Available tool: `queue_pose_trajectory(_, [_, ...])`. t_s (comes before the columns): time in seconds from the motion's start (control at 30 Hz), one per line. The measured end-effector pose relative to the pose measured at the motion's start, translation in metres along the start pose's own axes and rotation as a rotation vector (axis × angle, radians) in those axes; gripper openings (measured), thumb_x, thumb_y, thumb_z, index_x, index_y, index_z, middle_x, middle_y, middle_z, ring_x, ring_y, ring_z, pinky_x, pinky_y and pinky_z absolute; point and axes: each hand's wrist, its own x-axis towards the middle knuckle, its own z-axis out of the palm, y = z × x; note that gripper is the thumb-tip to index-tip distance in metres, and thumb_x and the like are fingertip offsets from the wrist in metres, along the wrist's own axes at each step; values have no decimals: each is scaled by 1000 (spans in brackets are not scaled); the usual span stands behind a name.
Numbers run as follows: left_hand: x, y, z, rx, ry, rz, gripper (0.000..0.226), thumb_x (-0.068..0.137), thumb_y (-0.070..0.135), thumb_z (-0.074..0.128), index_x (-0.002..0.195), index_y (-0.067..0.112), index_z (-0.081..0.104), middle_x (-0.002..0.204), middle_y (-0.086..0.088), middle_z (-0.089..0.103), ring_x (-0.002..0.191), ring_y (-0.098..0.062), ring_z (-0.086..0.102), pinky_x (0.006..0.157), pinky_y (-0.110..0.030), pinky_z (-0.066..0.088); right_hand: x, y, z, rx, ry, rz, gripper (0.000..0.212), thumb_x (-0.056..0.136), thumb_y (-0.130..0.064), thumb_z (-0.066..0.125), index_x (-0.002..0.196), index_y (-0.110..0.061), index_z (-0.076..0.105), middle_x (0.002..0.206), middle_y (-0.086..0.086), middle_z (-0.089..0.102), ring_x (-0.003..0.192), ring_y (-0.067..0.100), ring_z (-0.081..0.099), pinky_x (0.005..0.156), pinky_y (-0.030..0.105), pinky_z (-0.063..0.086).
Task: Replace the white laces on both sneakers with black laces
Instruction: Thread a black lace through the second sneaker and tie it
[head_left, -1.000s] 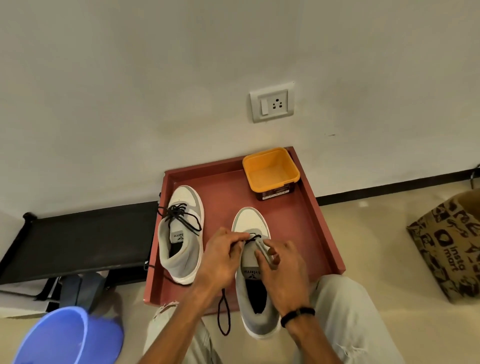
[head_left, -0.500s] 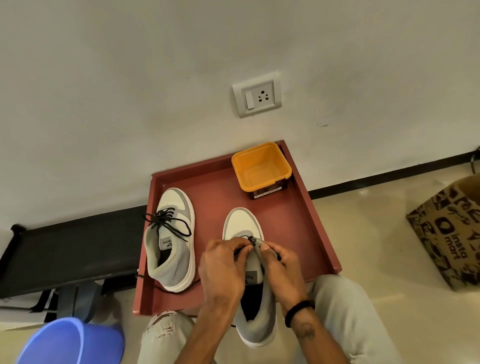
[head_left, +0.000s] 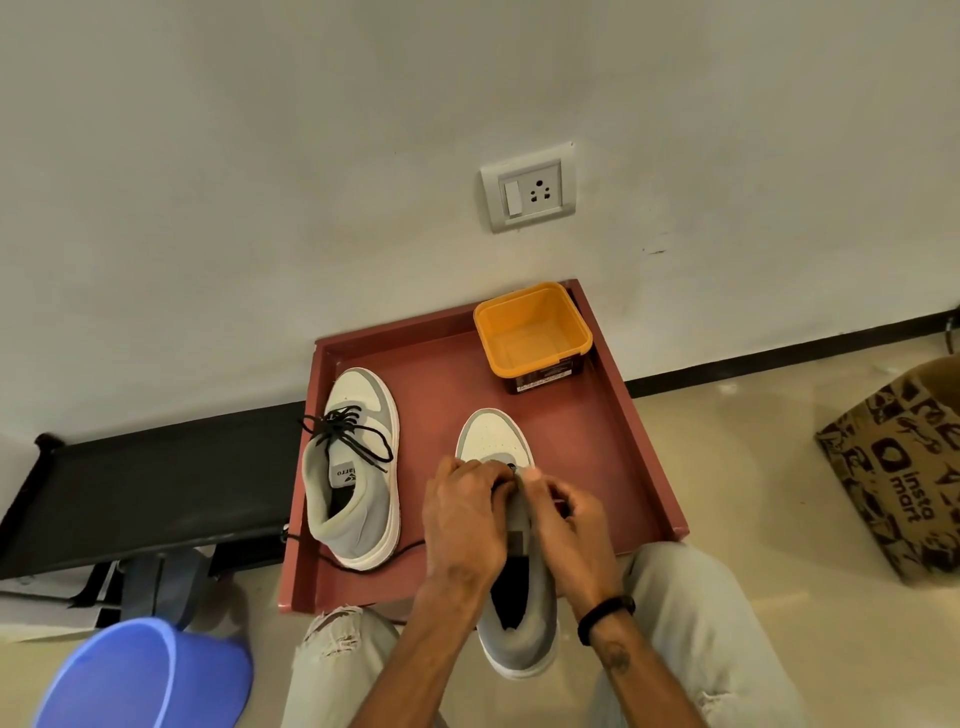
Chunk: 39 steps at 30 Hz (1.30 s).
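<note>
- My left hand (head_left: 462, 512) and right hand (head_left: 563, 514) cover the near sneaker (head_left: 511, 587)'s eyelets; lace there hardly visible, so I can't tell what the curled fingers pinch.
- Near sneaker at lower centre, heel past the red tray (head_left: 644, 447)'s front edge, between my knees.
- Second sneaker (head_left: 356, 467), black lace (head_left: 348, 434) threaded, frame-left in tray.
- Orange tub (head_left: 532, 327) at tray's upper right; wall socket (head_left: 527, 187) above; blue bucket (head_left: 140, 675) lower left.

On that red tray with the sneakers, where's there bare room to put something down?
Bare tray floor lies between the laced sneaker, the orange tub and the back wall, and right of the other sneaker toward the right rim. The near middle is crowded by the left hand and right hand.
</note>
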Motion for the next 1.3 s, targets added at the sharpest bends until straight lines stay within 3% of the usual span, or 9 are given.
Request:
queue_pose_trajectory(0.13, [2, -10, 3, -119, -42, -23, 17, 94, 24, 72, 107, 32, 78, 96, 13, 73, 98, -7, 53, 82, -27, 50, 4, -7, 0, 151, -13, 97, 25, 102, -37, 59, 98, -22, 79, 92, -2, 78, 91, 17, 74, 80, 29, 60])
queue_pose_trajectory(0.33, [-7, -18, 16, -301, -9, -136, 24, 89, 21, 79, 110, 32, 78, 102, 16, 70, 105, 17, 46, 85, 1, 38, 26, -2, -5, -103, -45, 10, 11, 98, -22, 69, 92, -16, 76, 87, -3, 77, 86, 14, 72, 78, 25, 59])
queue_pose_trajectory(0.5, [-5, -20, 24, -401, -30, -162, 24, 89, 20, 77, 108, 35, 77, 101, 19, 72, 104, 1, 63, 91, -22, 56, 25, -5, -10, -188, -86, -77, 9, 98, -23, 69, 94, -17, 75, 90, -6, 76, 84, 4, 70, 76, 18, 56])
queue_pose_trajectory(0.6, [-19, -12, 15, -298, 81, -101, 31, 91, 17, 74, 118, 32, 72, 112, 16, 66, 107, -1, 50, 94, -25, 50, 25, -5, -5, -198, 0, -9, 11, 103, -22, 58, 99, -16, 66, 92, -1, 74, 83, 12, 70, 74, 24, 56])
queue_pose_trajectory(0.77, [-39, -19, 10, -262, 294, -277, 46, 82, 16, 79, 119, 29, 54, 113, 6, 44, 105, -17, 49, 90, -35, 45, 28, -27, -18, 517, 190, 204, 14, 111, -18, 39, 105, -11, 50, 91, 16, 76, 80, 29, 75, 80, 44, 60])
queue_pose_trajectory(0.9, [-41, -13, 9, -340, 268, -341, 33, 86, 13, 75, 98, 25, 46, 97, 6, 50, 80, -18, 54, 64, -31, 42, 37, -67, -49, 772, 257, 142, 17, 108, -11, 41, 94, -12, 51, 69, 8, 60, 57, 19, 60, 66, 38, 56])
queue_pose_trajectory(1.03, [-46, -14, 9, -374, 229, -429, 32, 87, 15, 73, 86, 28, 43, 75, 10, 54, 65, -15, 54, 58, -36, 42, 37, -94, -73, -8, 251, -178, 9, 104, -23, 54, 99, -20, 61, 77, -4, 61, 68, 14, 56, 62, 26, 45])
queue_pose_trajectory(1.17, [-56, -15, 6, -429, 222, -496, 28, 85, 20, 76, 83, 27, 49, 67, 8, 57, 60, -12, 56, 59, -38, 49, 26, -69, -57, -1041, -212, -347, 17, 94, -38, 69, 109, -30, 70, 108, -20, 66, 96, 5, 63, 88, 27, 51])
queue_pose_trajectory(1.3, [-64, -21, 5, -414, 169, -498, 26, 84, 26, 77, 82, 26, 52, 67, 9, 60, 62, -12, 58, 64, -39, 52, 26, -36, -34, -1172, -229, -328, 27, 94, -20, 64, 67, -25, 64, 73, -6, 66, 73, 14, 63, 69, 35, 56])
